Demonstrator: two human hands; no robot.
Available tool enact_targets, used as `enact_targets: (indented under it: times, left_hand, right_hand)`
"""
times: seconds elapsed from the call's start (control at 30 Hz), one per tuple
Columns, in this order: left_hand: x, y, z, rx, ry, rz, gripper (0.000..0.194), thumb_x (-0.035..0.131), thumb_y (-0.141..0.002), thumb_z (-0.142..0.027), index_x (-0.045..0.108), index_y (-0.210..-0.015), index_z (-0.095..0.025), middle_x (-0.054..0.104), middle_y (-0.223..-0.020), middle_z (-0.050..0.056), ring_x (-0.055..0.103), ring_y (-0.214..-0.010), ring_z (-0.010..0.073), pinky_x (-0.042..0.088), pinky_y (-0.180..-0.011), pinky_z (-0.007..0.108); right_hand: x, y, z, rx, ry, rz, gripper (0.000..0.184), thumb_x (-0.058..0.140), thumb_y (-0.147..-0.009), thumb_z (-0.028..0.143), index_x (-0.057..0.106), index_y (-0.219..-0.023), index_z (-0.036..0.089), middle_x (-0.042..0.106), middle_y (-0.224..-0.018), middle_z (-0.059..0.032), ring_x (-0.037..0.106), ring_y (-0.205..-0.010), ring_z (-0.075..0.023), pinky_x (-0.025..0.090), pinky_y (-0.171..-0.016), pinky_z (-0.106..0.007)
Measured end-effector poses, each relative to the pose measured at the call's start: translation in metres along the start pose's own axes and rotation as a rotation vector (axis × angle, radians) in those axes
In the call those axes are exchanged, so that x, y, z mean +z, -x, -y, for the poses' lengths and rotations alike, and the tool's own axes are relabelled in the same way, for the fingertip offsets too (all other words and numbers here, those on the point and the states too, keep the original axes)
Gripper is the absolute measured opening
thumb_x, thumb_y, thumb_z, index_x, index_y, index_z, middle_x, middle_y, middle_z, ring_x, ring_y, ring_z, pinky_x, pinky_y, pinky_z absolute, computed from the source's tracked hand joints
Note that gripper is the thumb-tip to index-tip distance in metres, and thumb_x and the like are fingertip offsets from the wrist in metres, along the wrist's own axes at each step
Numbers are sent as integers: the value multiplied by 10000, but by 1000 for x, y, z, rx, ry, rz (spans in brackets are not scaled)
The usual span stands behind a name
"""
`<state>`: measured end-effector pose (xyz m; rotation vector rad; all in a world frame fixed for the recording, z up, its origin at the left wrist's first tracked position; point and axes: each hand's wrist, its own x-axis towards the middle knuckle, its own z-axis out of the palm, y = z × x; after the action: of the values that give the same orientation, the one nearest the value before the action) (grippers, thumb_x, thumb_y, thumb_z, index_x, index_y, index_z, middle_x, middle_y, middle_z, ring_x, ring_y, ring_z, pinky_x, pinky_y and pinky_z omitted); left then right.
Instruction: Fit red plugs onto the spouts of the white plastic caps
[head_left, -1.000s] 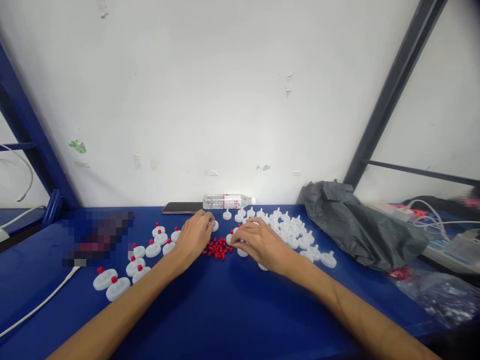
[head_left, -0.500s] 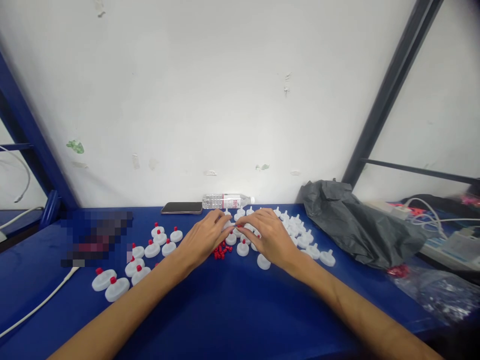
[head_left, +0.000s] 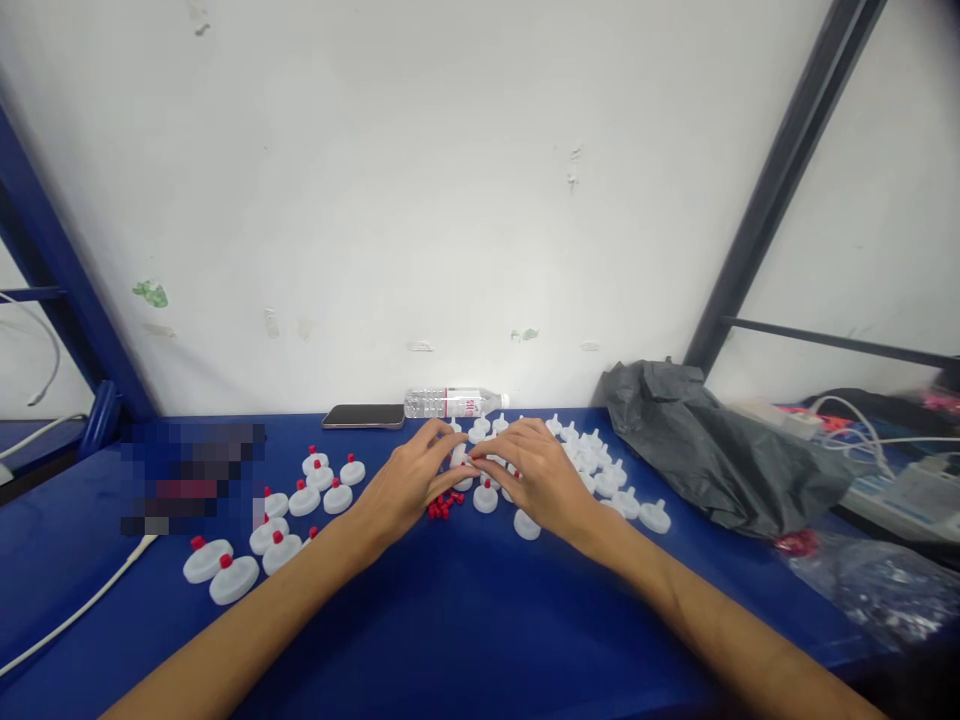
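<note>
Above the middle of the blue table, my left hand (head_left: 409, 478) is closed around a white round nozzle lid (head_left: 459, 456), partly hidden by the fingers. My right hand (head_left: 534, 472) meets it from the other side, its thumb and fingertips pinched on a small red cap (head_left: 472, 461) at the lid. Below the fingertips lies a small pile of loose red caps (head_left: 442, 508). One white lid with a red tip (head_left: 485, 497) stands just in front of my right hand. Behind and right of that hand, many white lids without red tips (head_left: 606, 478) are crowded together.
Several red-tipped white lids (head_left: 304, 498) stand at the left. Against the wall lie a phone (head_left: 364, 416) and a plastic bottle (head_left: 450, 403). A dark grey plastic bag (head_left: 712, 450) covers the right side, near a clear bag (head_left: 877, 580). A white cable (head_left: 82, 610) crosses the left edge.
My hands have shifted slightly; the fingertips have turned a little downward and a white lid shows more clearly between them. The things on the table have stayed in place.
</note>
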<state>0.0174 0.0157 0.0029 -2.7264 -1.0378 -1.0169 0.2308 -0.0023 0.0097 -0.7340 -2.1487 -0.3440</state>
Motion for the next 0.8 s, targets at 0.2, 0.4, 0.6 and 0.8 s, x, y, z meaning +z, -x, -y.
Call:
enact_targets:
  times: [0.2, 0.4, 0.6, 0.8]
  left_hand:
    - [1, -2, 3, -147, 190, -68, 342, 595, -915, -496, 612, -1104, -212, 632, -1008, 28, 635, -768, 153, 541, -738, 280]
    - [-2, -4, -3, -286, 365, -26, 363, 647, -875, -506, 654, -1090, -214, 733, -944, 21, 694, -808, 184, 548, -769, 287]
    - [-4, -7, -16, -468, 806, -33, 426, 664, -858, -475, 660, -1124, -142, 759, -829, 58, 731, -796, 227, 569, -713, 306]
    - [-7, -9, -26, -531, 974, 34, 621, 669, -852, -495, 591, -1316, -89, 771, -969, 133, 741, -829, 254, 600, -699, 343]
  right_hand:
    - [-3, 0, -3, 16, 2, -39, 86, 631, -956, 212, 692, -1017, 209, 764, -891, -18, 643, -817, -166, 406, -840, -353]
    - [-1, 2, -4, -1, -12, -18, 107, 614, -967, 211, 702, -1028, 217, 771, -903, -23, 650, -800, -165, 403, -829, -356]
    - [-4, -1, -1, -7, -61, -76, 101, 643, -946, 185, 695, -1028, 210, 771, -897, -16, 657, -791, -157, 423, -809, -342]
    - [-4, 1, -1, -17, -82, -86, 131, 627, -953, 177, 676, -1065, 223, 767, -957, -26, 677, -850, -168, 459, -781, -335]
